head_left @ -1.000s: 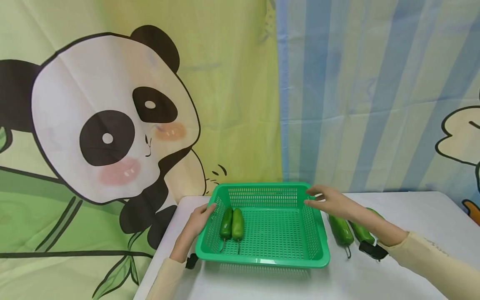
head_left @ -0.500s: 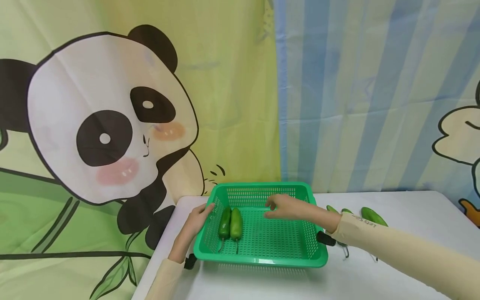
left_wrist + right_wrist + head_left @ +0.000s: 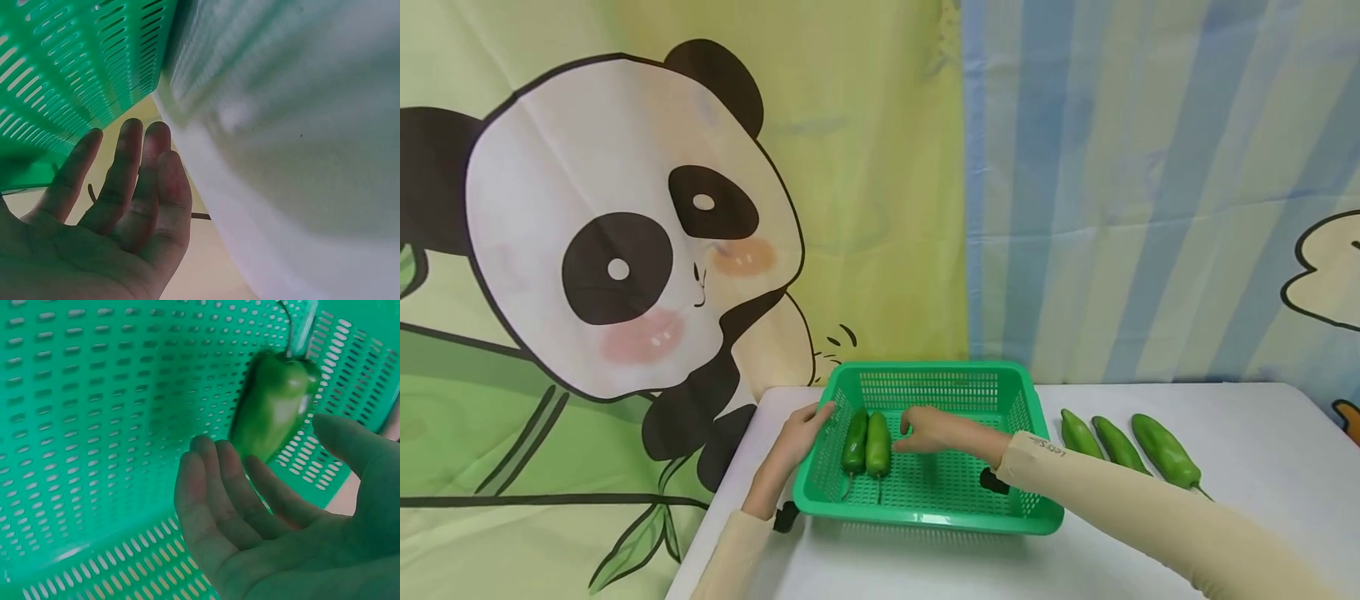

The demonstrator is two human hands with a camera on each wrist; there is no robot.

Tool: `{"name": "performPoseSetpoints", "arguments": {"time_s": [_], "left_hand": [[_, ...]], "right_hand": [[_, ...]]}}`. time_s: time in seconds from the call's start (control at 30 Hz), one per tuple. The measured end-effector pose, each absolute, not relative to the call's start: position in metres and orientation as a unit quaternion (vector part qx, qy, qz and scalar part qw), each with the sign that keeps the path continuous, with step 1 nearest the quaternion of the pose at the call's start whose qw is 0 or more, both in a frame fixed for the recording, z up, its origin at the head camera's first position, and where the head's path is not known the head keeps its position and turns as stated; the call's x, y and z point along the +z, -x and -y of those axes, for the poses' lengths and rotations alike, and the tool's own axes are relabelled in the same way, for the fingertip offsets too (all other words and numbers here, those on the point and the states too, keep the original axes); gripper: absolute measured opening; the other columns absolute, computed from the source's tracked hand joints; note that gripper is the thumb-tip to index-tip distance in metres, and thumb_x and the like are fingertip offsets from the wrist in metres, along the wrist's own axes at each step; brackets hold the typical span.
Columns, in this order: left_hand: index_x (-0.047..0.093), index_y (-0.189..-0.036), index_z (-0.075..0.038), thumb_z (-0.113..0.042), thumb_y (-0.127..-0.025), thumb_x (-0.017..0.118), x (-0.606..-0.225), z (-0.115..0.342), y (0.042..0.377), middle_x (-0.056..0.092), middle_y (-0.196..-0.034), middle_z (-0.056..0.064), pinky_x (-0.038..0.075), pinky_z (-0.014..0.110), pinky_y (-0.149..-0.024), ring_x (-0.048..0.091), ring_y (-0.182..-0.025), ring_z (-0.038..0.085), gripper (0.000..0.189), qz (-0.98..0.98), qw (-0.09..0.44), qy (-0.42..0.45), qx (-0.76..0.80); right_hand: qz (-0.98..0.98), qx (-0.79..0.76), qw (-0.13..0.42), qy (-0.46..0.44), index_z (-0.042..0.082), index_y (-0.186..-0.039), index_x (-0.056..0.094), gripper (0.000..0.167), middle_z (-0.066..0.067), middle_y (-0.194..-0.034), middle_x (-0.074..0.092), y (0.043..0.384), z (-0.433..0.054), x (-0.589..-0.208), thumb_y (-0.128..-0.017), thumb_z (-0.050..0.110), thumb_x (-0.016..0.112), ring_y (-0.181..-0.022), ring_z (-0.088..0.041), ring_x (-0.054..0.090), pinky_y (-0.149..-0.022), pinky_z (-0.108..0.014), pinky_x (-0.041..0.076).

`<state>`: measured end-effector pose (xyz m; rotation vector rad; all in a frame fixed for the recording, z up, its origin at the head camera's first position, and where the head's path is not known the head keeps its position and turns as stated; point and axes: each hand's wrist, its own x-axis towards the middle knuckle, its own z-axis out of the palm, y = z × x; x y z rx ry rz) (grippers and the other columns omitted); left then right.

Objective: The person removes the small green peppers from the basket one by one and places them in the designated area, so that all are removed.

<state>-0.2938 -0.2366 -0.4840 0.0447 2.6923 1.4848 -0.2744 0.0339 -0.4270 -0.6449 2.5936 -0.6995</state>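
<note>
A green plastic basket (image 3: 925, 521) with slotted walls stands on the white table. Two green peppers, a darker one (image 3: 854, 446) and a lighter one (image 3: 877, 446), lie side by side along its left end, stems toward the front. My left hand (image 3: 799, 435) rests at the left rim. In the left wrist view its fingers (image 3: 122, 181) extend, loosely bent, beside the outer wall. Inside the basket my right hand (image 3: 927, 429) reaches down just right of the lighter pepper. The right wrist view shows its thumb and fingers (image 3: 219, 494) apart near a pepper (image 3: 275, 406), with nothing between them.
Right of the basket, three more green peppers lie on the table (image 3: 1247, 450): one (image 3: 1080, 435) nearest the basket, a middle one (image 3: 1117, 444) and one farthest right (image 3: 1167, 452). The right sleeve crosses in front of them. A printed curtain (image 3: 880, 183) hangs behind.
My right hand has moved left from above the basket's right rim, down into the basket and up to the two peppers. The left hand stays at the left rim.
</note>
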Motion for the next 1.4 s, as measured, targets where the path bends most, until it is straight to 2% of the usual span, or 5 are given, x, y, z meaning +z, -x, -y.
{"name": "performPoseSetpoints", "arguments": {"time_s": [0.2,0.4,0.6,0.83,1.4], "left_hand": [[0.063,-0.136,-0.016,-0.056,-0.102,0.048,-0.483,0.236,0.295,0.071,-0.116,0.01,0.056,0.036,-0.08,0.07,-0.09,0.017,0.054,-0.872,0.036,-0.01,0.487],[0.063,-0.137,-0.016,-0.059,-0.101,0.049,-0.483,0.236,0.296,0.072,-0.115,0.009,0.057,0.034,-0.079,0.07,-0.089,0.017,0.057,-0.872,0.038,-0.008,0.489],[0.064,-0.135,-0.015,-0.06,-0.1,0.049,-0.483,0.235,0.296,0.072,-0.113,0.01,0.059,0.035,-0.076,0.071,-0.086,0.018,0.058,-0.864,0.045,-0.016,0.502],[0.064,-0.133,-0.013,-0.055,-0.102,0.05,-0.48,0.235,0.294,0.074,-0.104,0.01,0.059,0.034,-0.069,0.072,-0.078,0.018,0.054,-0.86,0.046,-0.017,0.507],[0.067,-0.128,-0.013,-0.057,-0.101,0.051,-0.48,0.235,0.294,0.073,-0.099,0.011,0.058,0.032,-0.068,0.071,-0.075,0.018,0.054,-0.865,0.043,-0.007,0.501]], "right_hand": [[-0.926,-0.251,0.186,0.211,0.001,-0.101,0.072,0.033,-0.008,-0.094,0.069,0.288,-0.021,-0.44,-0.096,0.033,0.068,-0.079,-0.021,0.063,-0.07,-0.037,0.052],[-0.923,-0.279,0.184,0.19,0.018,-0.055,0.039,0.053,0.007,-0.05,0.025,0.298,-0.006,-0.452,-0.096,0.034,0.067,-0.047,-0.01,0.021,-0.048,-0.027,0.025],[-0.938,-0.265,0.181,0.133,0.013,-0.069,0.051,0.046,0.002,-0.061,0.039,0.298,0.005,-0.457,-0.094,0.048,0.067,-0.054,-0.013,0.038,-0.052,-0.028,0.036],[-0.936,-0.273,0.204,0.087,-0.006,-0.129,0.055,0.072,-0.017,-0.11,0.065,0.3,0.014,-0.46,-0.091,0.055,0.068,-0.08,-0.025,0.064,-0.073,-0.042,0.057],[-0.9,-0.341,0.268,0.053,-0.003,-0.137,0.049,0.068,-0.02,-0.116,0.062,0.308,0.004,-0.453,-0.092,0.044,0.068,-0.088,-0.036,0.068,-0.077,-0.049,0.059]]}}
